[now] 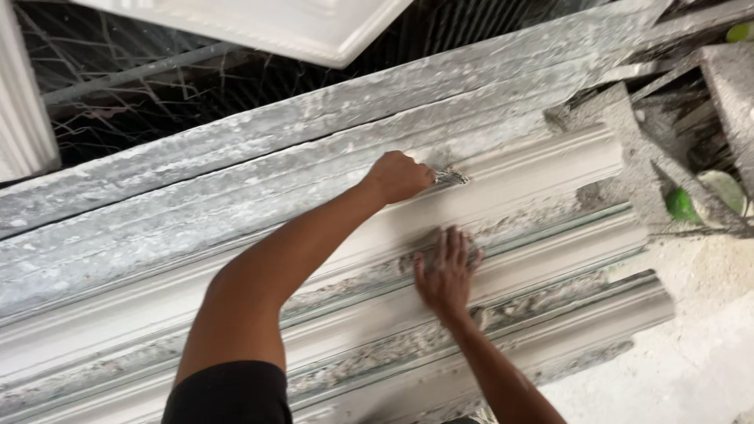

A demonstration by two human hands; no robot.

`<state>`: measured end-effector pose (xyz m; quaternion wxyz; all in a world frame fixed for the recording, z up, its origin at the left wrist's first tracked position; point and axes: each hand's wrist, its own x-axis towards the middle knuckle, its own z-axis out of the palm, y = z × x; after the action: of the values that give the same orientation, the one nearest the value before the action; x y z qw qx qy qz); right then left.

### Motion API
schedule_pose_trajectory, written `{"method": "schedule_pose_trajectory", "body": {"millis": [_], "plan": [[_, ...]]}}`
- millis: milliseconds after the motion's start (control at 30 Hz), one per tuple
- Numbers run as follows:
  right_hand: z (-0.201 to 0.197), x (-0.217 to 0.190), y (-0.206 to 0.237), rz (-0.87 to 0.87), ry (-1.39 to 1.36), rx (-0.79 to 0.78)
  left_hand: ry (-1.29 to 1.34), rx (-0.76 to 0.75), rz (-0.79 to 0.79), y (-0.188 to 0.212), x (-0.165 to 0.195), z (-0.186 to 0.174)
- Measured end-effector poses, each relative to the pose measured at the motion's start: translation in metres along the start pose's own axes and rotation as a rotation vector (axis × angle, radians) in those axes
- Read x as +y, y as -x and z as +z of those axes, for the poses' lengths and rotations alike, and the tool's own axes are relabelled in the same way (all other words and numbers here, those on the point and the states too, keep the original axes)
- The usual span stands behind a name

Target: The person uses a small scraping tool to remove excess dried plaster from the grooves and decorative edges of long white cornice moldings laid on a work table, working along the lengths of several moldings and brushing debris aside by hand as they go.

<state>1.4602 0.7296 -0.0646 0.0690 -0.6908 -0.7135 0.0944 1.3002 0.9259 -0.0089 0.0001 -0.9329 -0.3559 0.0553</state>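
A long white plaster cornice moulding (550, 169) lies across a stack of similar mouldings. My left hand (397, 176) is closed around a small metal scraping tool (451, 177) whose tip rests on the upper curve of the moulding. My right hand (446, 271) lies flat, fingers spread, pressing on a rough crumbly patch of a lower moulding (550, 259). My left arm reaches in from the bottom centre in a black sleeve.
Grey dusty planks (236, 149) lie behind the mouldings. A white plaster panel (298, 27) leans at the top, over wire mesh. Rough concrete blocks (628, 149) and green leaves (682, 204) sit at the right. Pale dusty ground (691, 345) shows at bottom right.
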Motion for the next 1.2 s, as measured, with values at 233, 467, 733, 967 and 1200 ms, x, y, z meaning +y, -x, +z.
{"method": "schedule_pose_trajectory", "body": {"millis": [233, 467, 733, 967, 1200], "plan": [[0.002, 0.086, -0.004, -0.288, -0.309, -0.067, 0.046, -0.01, -0.015, 0.028, -0.011, -0.019], [-0.068, 0.331, -0.12, -0.123, -0.011, 0.023, -0.012, -0.246, -0.142, -0.049, 0.02, -0.01], [-0.09, 0.358, -0.161, -0.118, 0.003, 0.021, -0.005, -0.08, -0.004, -0.04, 0.007, -0.045], [-0.107, 0.353, -0.158, -0.116, -0.074, 0.042, 0.3, -0.364, -0.243, -0.143, 0.038, -0.036], [-0.101, 0.355, -0.161, -0.095, -0.055, 0.022, 0.047, -0.157, 0.021, -0.135, 0.024, -0.036]]}}
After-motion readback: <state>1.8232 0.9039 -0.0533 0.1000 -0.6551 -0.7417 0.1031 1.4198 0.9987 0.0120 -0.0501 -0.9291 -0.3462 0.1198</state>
